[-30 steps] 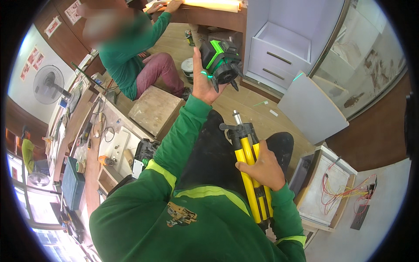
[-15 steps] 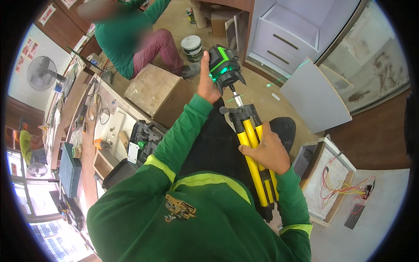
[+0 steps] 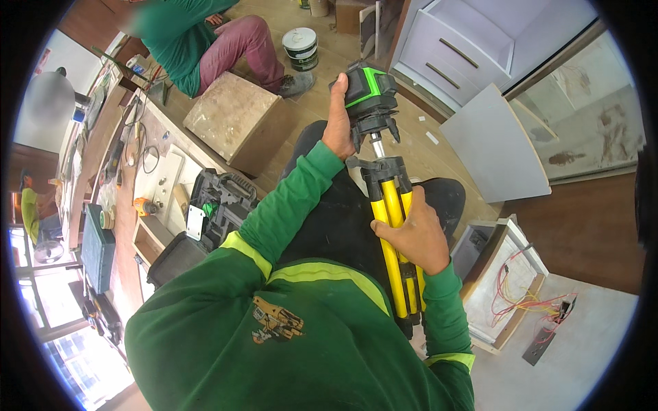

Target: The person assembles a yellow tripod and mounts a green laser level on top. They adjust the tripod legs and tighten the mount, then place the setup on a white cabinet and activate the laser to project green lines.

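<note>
My left hand [image 3: 337,123] is closed round the side of a black and green laser level [image 3: 370,90]. Beneath the level, a silver post joins it to the head of a yellow and black tripod [image 3: 391,236]. The tripod's legs are folded together and slant down along my right thigh. Wrapped round the upper legs is my right hand [image 3: 420,233], its thumb across the front and the other fingers partly hidden behind. No green glow shows on the level.
Left of me, an open black case [image 3: 218,198] lies by a workbench with an orange drill [image 3: 144,206]. A wooden box [image 3: 236,123] and a white bucket [image 3: 300,48] stand ahead, near a seated co-worker [image 3: 240,51]. A panel [image 3: 497,147] leans at right; loose wires [image 3: 514,294] hang nearby.
The laser level's green light has gone out. Level and tripod have come more upright, with the level shifted slightly right. The co-worker's arm has lowered toward the knee.
</note>
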`<state>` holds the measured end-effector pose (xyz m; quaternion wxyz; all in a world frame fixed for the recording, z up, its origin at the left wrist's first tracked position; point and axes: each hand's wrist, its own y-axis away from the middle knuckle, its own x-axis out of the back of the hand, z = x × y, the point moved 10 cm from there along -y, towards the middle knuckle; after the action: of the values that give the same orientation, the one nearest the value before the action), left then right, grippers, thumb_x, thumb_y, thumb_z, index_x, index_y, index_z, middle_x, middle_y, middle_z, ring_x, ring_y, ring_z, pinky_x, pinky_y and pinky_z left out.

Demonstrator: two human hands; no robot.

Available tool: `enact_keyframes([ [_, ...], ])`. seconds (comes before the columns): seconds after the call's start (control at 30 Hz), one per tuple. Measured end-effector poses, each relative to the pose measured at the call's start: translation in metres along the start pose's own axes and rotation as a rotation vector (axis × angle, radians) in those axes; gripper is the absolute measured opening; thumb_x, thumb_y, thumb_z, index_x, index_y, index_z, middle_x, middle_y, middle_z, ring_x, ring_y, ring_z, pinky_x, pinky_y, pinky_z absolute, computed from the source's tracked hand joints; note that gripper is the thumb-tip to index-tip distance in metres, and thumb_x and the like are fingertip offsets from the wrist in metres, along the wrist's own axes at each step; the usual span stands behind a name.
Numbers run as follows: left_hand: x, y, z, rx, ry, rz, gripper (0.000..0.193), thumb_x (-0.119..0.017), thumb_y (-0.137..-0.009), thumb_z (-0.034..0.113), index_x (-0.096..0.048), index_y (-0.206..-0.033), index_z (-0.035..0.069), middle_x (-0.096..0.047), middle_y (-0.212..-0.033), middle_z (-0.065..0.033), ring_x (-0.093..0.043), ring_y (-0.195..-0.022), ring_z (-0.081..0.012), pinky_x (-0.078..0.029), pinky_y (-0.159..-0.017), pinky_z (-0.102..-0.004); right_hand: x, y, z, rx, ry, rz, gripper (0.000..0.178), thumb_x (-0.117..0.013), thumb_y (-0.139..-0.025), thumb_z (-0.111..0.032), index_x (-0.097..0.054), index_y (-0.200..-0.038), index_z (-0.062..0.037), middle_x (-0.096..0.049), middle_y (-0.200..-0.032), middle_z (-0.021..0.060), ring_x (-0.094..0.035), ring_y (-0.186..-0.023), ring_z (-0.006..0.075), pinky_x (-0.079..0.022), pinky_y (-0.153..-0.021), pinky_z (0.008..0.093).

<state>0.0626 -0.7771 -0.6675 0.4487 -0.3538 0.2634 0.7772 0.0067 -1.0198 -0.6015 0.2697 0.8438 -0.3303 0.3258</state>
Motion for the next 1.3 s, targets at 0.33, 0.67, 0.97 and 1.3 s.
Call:
enact_keyframes([
  [0.33, -0.009, 0.002, 0.0, -0.033, -0.04, -0.054, 0.086, -0.051, -0.105, 0.08, -0.063, -0.146, 0.005, -0.075, -0.13, -0.0159, -0.077, -0.113, -0.0275, -0.066, -0.095, -0.0466, -0.004, -0.005, 0.012, 0.004, -0.082, -0.025, 0.083, -0.094, -0.078, -0.041, -0.048, -0.128, 0.0066, -0.07, -0.096, 0.0333, -0.072, -0.093, 0.0539, -0.057, -0.084, 0.0574],
  [0.67, -0.043, 0.003, 0.008, -0.095, -0.073, -0.107, 0.085, -0.053, -0.103, 0.08, -0.063, -0.147, 0.008, -0.075, -0.13, -0.0134, -0.077, -0.106, -0.0271, -0.066, -0.089, -0.0438, -0.017, -0.018, 0.048, 0.05, -0.624, -0.2, 0.079, -0.092, -0.082, -0.035, -0.053, -0.141, 0.002, -0.067, -0.115, 0.0175, -0.066, -0.104, 0.0262, -0.055, -0.096, 0.04],
  [0.97, -0.029, 0.006, -0.007, -0.124, -0.075, -0.064, 0.085, -0.052, -0.104, 0.079, -0.062, -0.147, 0.006, -0.075, -0.13, -0.015, -0.078, -0.108, -0.0258, -0.066, -0.09, -0.041, -0.007, -0.008, 0.066, 0.062, -0.367, 0.103, 0.086, -0.088, -0.091, -0.048, -0.05, -0.147, 0.0048, -0.063, -0.132, 0.0243, -0.066, -0.117, 0.0345, -0.053, -0.106, 0.0449],
  [1.3, -0.024, 0.004, -0.023, -0.122, -0.057, -0.045, 0.085, -0.051, -0.105, 0.079, -0.06, -0.15, 0.007, -0.075, -0.132, -0.0153, -0.077, -0.11, -0.025, -0.065, -0.096, -0.0414, 0.0, 0.032, 0.045, 0.011, 0.027, 0.165, 0.061, -0.073, -0.107, -0.036, -0.053, -0.148, 0.0039, -0.063, -0.139, 0.0303, -0.066, -0.122, 0.0508, -0.054, -0.105, 0.0524],
])
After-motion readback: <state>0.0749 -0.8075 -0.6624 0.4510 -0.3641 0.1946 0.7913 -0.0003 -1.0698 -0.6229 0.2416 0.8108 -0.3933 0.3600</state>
